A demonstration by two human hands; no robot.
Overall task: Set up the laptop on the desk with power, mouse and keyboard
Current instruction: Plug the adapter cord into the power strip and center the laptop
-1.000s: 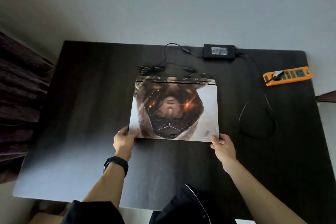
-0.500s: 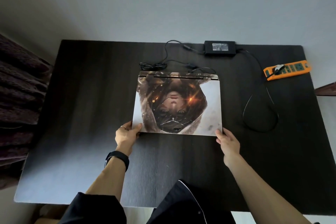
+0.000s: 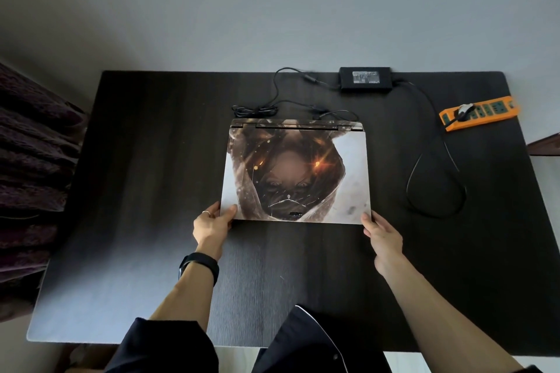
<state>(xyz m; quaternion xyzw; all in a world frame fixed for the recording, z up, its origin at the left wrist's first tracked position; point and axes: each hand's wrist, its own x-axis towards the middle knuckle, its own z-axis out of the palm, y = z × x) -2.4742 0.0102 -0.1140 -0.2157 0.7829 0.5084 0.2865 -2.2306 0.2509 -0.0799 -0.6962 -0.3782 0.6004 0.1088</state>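
Note:
A closed laptop with a printed picture on its lid lies flat in the middle of the dark desk, hinge away from me. My left hand grips its near left corner, thumb on the lid. My right hand holds the near right corner. Behind the laptop lies a black power brick; its thin cable runs in loops to the laptop's back edge. A thicker cable loops from the brick to an orange power strip. No mouse or keyboard is in view.
The desk stands against a grey wall. A dark knitted fabric lies past the desk's left edge. The orange power strip sits at the desk's far right corner. A black band is on my left wrist.
Both hands have slid the laptop a little further away from me, towards the cables at the back; their grip on the near corners is the same.

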